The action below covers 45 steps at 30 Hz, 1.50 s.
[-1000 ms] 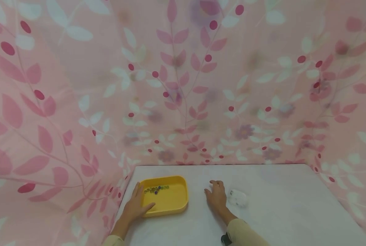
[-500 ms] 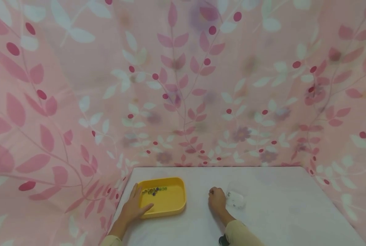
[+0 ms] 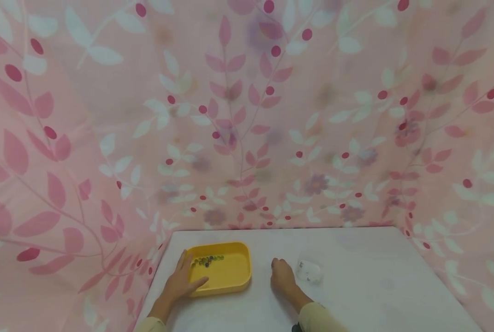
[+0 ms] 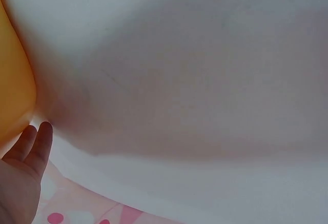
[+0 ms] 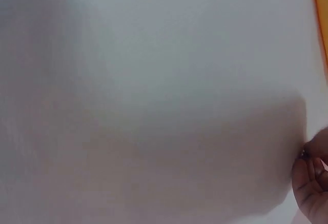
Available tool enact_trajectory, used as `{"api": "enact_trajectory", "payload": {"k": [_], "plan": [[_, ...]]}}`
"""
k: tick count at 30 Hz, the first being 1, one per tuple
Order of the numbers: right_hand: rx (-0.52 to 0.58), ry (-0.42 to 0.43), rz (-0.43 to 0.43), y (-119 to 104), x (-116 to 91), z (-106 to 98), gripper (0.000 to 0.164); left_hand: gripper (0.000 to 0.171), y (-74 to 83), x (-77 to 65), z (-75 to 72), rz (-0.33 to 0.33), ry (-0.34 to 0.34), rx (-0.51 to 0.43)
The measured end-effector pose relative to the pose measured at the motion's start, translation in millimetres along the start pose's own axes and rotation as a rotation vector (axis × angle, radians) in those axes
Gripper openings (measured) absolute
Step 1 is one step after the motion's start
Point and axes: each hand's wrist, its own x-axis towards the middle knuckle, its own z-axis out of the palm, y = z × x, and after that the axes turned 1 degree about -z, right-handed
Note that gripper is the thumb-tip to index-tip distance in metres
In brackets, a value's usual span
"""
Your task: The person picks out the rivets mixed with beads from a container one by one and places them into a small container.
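Observation:
A yellow tray (image 3: 230,276) lies on the left part of the white table, with several small glass marbles (image 3: 207,261) inside near its far left corner. My left hand (image 3: 177,280) rests on the tray's left end, fingers stretched along the side and thumb reaching over the near rim. In the left wrist view, two fingers (image 4: 38,147) reach the tray's outer wall. To the right of the tray, my right hand (image 3: 283,275) is low over the table with curled fingers. Its fingertips pinch a tiny dark, shiny thing (image 5: 304,154) that looks like a marble, mostly hidden.
A clear plastic container (image 3: 310,270) with a few small items in it stands just right of my right hand. The white table (image 3: 367,281) ends at a pink leaf-patterned cloth (image 3: 247,138) behind and at the sides.
My right hand's fingers were spread and lifted one second ago; they have since curled together. The hand sits a little lower. My left hand stays at the tray. The head view has shifted slightly.

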Motion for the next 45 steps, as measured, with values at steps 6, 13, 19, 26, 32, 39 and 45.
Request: {"api": "enact_trajectory", "payload": {"k": [6,13,19,26,32,39,45], "plan": [[0.011,-0.133,-0.003,-9,-1,-9,0.012,0.114,5.2,3.2,6.1,0.003,-0.002,-0.033],[0.278,-0.073,0.020,1,-7,-18,0.008,0.118,16.0,5.6,14.9,0.006,-0.022,-0.047],[0.643,0.013,0.102,-5,1,-55,0.010,0.115,20.1,4.8,15.3,0.002,-0.010,-0.050],[0.793,0.136,0.102,19,12,-105,0.010,0.113,18.7,7.2,19.2,0.004,0.010,-0.055],[0.658,0.213,0.116,66,7,-128,0.012,0.112,16.6,7.5,18.6,0.000,0.004,-0.036],[0.395,0.206,0.026,95,-6,-128,0.013,0.113,17.7,9.8,24.3,0.024,0.011,-0.048],[0.329,0.181,-0.068,99,-14,-116,0.015,0.112,32.0,14.3,33.5,0.055,-0.017,-0.095]]}}
